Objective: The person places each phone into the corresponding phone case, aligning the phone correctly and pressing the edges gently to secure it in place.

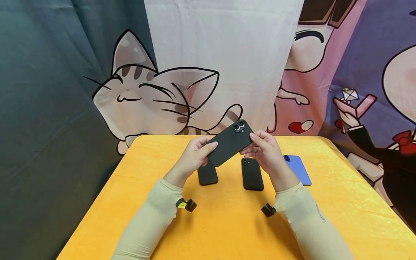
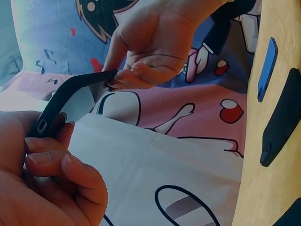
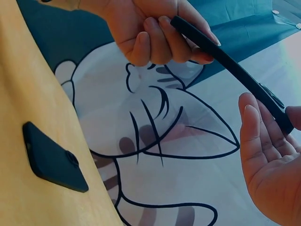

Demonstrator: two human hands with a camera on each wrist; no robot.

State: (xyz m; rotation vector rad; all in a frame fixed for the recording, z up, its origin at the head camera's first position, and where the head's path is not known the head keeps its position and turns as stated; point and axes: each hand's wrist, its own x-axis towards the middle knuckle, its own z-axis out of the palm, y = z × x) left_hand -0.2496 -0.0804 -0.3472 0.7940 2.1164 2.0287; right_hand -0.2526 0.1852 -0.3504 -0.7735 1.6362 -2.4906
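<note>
A black smartphone [image 1: 229,145] is held up over the table, tilted, its back with two camera lenses facing the head view. My left hand [image 1: 194,154] pinches its lower left end, thumb on the back and fingers behind. At the camera end, my right hand [image 1: 267,153] grips the corner between thumb and fingers. The right wrist view shows this phone [image 3: 230,66] edge-on, with both hands on it. Below on the table lie a black phone [image 1: 208,176], partly covered by my left hand, and another black phone [image 1: 252,177] under my right hand.
A blue phone [image 1: 299,170] lies to the right, partly behind my right forearm. The yellow table cover [image 1: 224,224] runs to a printed cartoon curtain [image 1: 208,97] at the back. Small black devices sit at both wrists.
</note>
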